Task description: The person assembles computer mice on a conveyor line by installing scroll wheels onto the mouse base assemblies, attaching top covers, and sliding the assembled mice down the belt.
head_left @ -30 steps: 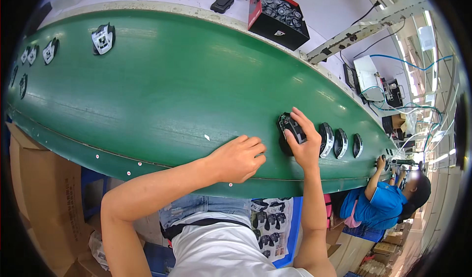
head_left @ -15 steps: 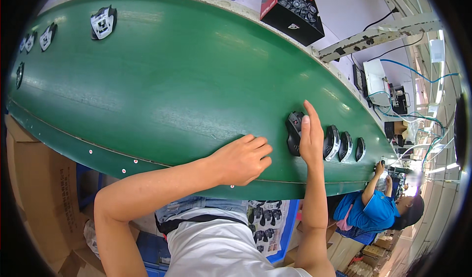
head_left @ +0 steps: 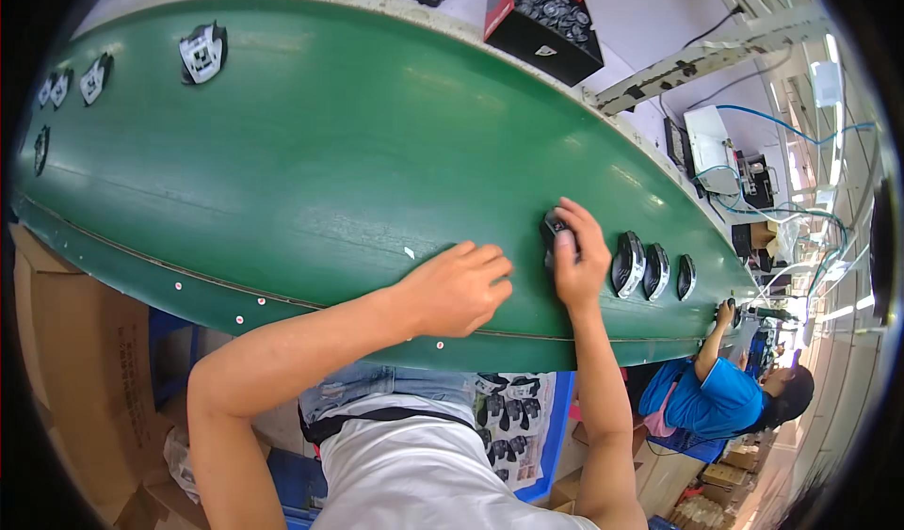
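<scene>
My right hand (head_left: 584, 257) is closed round a black computer mouse (head_left: 550, 233) on the green belt (head_left: 395, 135), covering most of it. The thumb lies over its top and the fingers are at its far side. My left hand (head_left: 460, 290) rests near the belt's front edge with its fingers curled inward. What those fingers hold, if anything, is hidden. A small white scrap (head_left: 409, 252) lies on the belt just beyond that hand.
Several mouse parts (head_left: 628, 265) stand in a row right of my right hand. White-and-black shells (head_left: 202, 54) lie far left. A box of small parts (head_left: 543, 45) stands behind the belt. A co-worker (head_left: 706, 398) sits at right; a blue tray (head_left: 556, 426) is below.
My right hand has gone from stretched fingers beside the mouse to a grip round it. The white scrap has come into sight by my left hand. The view has shifted slightly.
</scene>
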Demonstrator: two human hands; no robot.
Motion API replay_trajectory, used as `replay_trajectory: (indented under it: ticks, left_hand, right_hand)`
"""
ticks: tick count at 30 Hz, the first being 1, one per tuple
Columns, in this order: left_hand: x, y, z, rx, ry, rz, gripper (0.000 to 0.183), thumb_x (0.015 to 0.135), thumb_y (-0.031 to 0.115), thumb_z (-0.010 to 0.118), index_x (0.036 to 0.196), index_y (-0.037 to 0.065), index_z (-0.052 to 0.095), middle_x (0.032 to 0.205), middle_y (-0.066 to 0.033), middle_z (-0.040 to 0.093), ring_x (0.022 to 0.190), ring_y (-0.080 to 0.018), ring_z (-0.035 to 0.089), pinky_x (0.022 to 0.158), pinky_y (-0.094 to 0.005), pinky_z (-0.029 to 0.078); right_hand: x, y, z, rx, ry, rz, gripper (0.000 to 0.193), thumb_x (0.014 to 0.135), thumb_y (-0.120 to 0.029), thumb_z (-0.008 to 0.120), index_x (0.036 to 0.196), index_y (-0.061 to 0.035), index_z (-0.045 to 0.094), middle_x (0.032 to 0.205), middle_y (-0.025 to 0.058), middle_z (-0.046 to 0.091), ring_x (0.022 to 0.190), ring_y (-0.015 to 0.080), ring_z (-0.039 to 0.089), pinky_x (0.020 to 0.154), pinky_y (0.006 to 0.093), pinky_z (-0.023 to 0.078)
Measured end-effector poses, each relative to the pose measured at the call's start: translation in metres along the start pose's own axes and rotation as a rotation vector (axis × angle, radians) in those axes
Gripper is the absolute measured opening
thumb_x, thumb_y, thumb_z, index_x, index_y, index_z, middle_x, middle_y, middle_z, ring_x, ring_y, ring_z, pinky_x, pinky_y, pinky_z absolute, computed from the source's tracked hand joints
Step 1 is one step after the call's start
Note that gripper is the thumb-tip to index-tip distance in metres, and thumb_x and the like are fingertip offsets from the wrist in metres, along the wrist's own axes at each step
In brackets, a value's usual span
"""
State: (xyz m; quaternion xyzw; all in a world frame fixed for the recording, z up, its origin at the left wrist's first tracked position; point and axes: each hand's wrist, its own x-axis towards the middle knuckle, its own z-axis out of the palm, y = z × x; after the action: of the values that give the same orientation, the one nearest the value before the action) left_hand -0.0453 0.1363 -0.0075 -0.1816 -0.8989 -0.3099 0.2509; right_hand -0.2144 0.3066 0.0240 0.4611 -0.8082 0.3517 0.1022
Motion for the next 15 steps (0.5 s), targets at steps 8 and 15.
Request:
replay_trajectory:
  ticks: [8,15]
  left_hand:
    - [0.001,-0.053,-0.069,0.13,0.165,-0.164,0.011,0.079,0.007,0.066,0.089,0.003,0.065,0.11,-0.0146,0.064,0.108,-0.0347,0.06,0.094,-0.0448,0.049]
    - [-0.074,-0.165,-0.192,1.107,0.343,-0.695,0.062,0.086,0.027,0.066,0.142,0.01,0.046,0.149,-0.0196,0.04,0.138,-0.0464,0.034,0.111,-0.0583,0.031]
  right_hand:
    - [-0.026,0.008,-0.001,-0.337,0.097,0.074,0.036,0.089,-0.014,0.066,0.125,-0.0105,0.066,0.13,0.012,0.061,0.118,0.0338,0.057,0.1,0.042,0.047]
    - [-0.031,0.043,-0.018,-0.723,0.224,0.15,0.047,0.088,-0.016,0.063,0.132,-0.0002,0.055,0.142,0.0202,0.047,0.133,0.0407,0.042,0.106,0.0504,0.037]
